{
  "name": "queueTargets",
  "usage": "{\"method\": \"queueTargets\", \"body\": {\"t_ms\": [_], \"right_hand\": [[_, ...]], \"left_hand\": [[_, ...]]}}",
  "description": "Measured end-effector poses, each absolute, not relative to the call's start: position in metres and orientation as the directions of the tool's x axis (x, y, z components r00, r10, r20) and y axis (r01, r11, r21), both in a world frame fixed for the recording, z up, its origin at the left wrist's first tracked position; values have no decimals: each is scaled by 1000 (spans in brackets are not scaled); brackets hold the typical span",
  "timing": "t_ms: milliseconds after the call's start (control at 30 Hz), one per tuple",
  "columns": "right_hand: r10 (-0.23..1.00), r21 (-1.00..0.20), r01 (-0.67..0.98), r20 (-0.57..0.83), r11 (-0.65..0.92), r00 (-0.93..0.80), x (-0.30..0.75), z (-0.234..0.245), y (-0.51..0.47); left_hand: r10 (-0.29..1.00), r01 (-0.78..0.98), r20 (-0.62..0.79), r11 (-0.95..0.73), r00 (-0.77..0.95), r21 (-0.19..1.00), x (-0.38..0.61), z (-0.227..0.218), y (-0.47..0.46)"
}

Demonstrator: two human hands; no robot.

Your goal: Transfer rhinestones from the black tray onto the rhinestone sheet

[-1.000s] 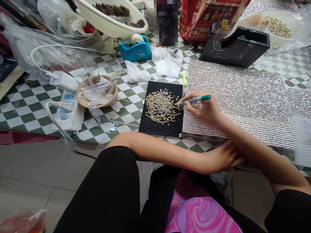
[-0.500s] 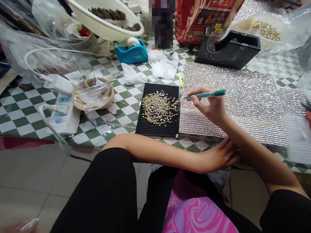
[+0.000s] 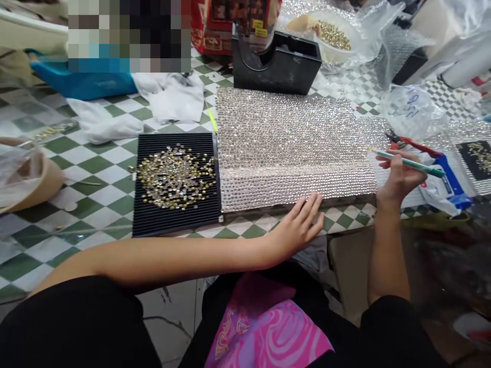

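Note:
My right hand (image 3: 397,179) pinches a green pen-like tool (image 3: 410,163) and hovers over the right end of a glittering rhinestone sheet (image 3: 287,143). The tool's tip points left, just off the sheet's right edge. My left hand (image 3: 299,225) lies flat with fingers stretched out, its fingertips touching the sheet's near edge. Left of the sheet sits a black ribbed tray (image 3: 172,220) with a heap of loose gold and clear rhinestones (image 3: 174,176).
A black tape dispenser (image 3: 276,64) stands behind the sheet, beside a bowl of gold studs (image 3: 333,36). White cloths (image 3: 172,99) lie at the back left, a tan dish (image 3: 30,179) at far left. Red-handled pliers (image 3: 412,144) and plastic bags (image 3: 410,110) crowd the right.
My right hand has carried the green tool from the tray's edge across to the sheet's right end. My left hand has come up from under my right arm to the sheet's near edge. The view has swung right.

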State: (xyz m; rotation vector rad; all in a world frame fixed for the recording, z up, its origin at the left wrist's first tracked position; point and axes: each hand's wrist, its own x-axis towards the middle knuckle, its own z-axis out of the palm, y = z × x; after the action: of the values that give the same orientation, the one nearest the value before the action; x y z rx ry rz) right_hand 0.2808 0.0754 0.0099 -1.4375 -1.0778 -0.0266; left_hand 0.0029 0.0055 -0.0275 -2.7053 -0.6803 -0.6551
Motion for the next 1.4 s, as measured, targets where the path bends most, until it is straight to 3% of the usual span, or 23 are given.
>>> {"method": "queueTargets", "body": {"t_ms": [100, 300, 1100, 1300, 1400], "right_hand": [[523, -780, 600, 592, 180, 613, 303, -2, 72], [572, -790, 599, 554, 130, 606, 303, -7, 69], [562, -779, 605, 579, 168, 590, 299, -7, 65], [384, -737, 613, 674, 287, 631, 281, 10, 72], [438, -696, 595, 717, 402, 542, 243, 28, 84]], "left_hand": [[374, 491, 481, -860, 793, -139, 2, -25, 7], [374, 475, 451, -870, 810, -132, 2, -23, 8], [379, 468, 429, -875, 820, -121, 1, -22, 7], [379, 482, 447, -865, 810, -141, 4, -25, 5], [370, 492, 453, -850, 811, -187, 3, -23, 4]]}}
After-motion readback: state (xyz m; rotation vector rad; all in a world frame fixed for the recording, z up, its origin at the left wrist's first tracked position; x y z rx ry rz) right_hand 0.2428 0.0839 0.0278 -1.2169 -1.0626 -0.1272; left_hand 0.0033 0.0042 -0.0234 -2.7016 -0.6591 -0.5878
